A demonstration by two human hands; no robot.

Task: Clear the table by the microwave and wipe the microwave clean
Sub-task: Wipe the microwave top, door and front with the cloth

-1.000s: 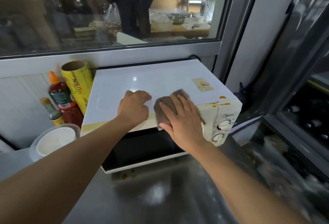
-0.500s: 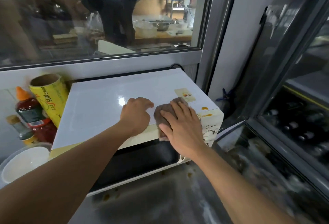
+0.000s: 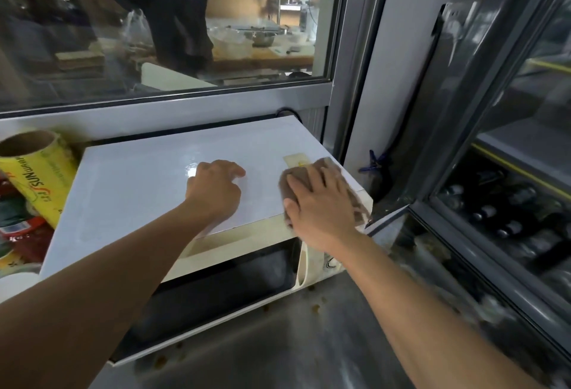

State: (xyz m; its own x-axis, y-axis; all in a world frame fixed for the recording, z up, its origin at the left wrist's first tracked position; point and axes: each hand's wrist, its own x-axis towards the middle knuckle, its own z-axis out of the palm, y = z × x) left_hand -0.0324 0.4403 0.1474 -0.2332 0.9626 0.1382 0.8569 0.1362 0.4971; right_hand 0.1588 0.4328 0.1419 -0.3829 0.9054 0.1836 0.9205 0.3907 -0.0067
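Microwave [image 3: 148, 191] mid-frame, long axis left-right. Our right hand [image 3: 324, 206] presses the brown cloth [image 3: 296, 177] flat at its right front corner; left hand [image 3: 213, 191], fingers loosely curled, braces the top, holding nothing.

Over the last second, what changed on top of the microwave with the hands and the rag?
The right hand slid the brown rag along the microwave top toward its right front corner, over the orange drips seen there earlier, and partly onto the yellowed sticker. Unchanged: the left hand rests on the top, fingers curled; nothing was picked up or released.
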